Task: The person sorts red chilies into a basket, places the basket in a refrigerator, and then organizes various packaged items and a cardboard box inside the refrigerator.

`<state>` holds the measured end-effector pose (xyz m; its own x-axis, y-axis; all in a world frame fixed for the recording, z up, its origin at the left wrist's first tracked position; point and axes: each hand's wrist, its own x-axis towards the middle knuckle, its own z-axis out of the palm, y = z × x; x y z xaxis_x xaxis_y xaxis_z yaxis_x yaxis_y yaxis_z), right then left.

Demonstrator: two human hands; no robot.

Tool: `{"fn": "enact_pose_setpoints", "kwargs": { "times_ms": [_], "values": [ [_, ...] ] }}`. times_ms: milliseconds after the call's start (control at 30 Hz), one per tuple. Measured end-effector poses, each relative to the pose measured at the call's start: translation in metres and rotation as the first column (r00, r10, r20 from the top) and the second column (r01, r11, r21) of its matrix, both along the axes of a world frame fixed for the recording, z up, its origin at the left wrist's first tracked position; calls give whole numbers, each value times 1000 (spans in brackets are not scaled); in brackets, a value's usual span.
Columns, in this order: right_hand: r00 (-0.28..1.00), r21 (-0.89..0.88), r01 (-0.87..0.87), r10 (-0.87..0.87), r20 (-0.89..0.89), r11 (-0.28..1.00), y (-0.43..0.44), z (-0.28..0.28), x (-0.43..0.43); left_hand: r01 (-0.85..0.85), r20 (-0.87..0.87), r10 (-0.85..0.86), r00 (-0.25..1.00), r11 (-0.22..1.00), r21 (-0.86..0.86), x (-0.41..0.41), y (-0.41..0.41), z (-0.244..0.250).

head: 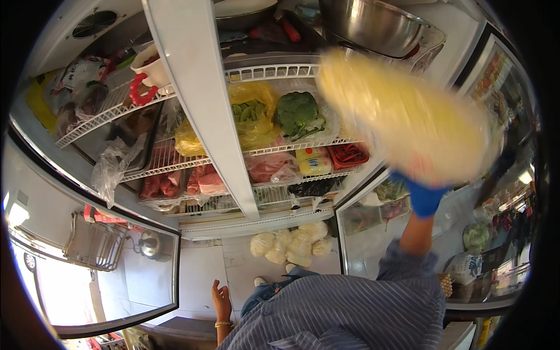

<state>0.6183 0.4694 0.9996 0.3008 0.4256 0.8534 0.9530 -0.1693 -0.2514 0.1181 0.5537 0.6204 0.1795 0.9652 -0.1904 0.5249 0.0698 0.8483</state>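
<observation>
My right hand (422,192), in a blue glove, holds up a large, oblong, pale yellow vegetable in clear plastic wrap, perhaps a napa cabbage (407,113), blurred by motion, at the right side of the glass-door refrigerator. My left hand (222,299) is bare with a bracelet at the wrist, hangs low by my jeans and holds nothing. Before me, a broccoli head (297,110) and a yellow bag of green pods (250,111) lie on a wire shelf. Below them are bagged meat (269,166) and a red tray of red peppers (348,155).
Glass doors stand open at left (127,280) and right (367,232). A white post (210,105) divides the refrigerator. A steel bowl (376,28) sits up top. Several pale bagged bundles (291,243) lie on the floor near my feet. A handled white cup (151,72) overhangs a left shelf.
</observation>
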Motion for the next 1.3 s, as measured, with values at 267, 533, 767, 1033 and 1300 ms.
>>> {"fn": "enact_pose_setpoints", "kwargs": {
  "times_ms": [267, 533, 767, 1033, 1300],
  "values": [
    [-411, 453, -91, 381, -828, 887, 16, -279, -27, 77, -109, -86, 990, 994, -78, 26, -4, 31],
    [-27, 244, -347, 250, -968, 905, 163, -302, 106, -89, -129, 79, 988, 993, -74, 25, -61, 31],
    [998, -133, 14, -21, -52, 991, 226, -377, 192, -172, -113, 161, 981, 980, -102, 39, -104, 21],
    [998, -399, -54, 44, -35, 915, 187, -319, 105, -220, -48, 216, 975, 971, -93, 56, -126, 18],
    [996, -440, -79, 86, -4, 894, 171, -322, 80, -280, -19, 280, 960, 954, -104, 58, -148, 1]
  ]
}}
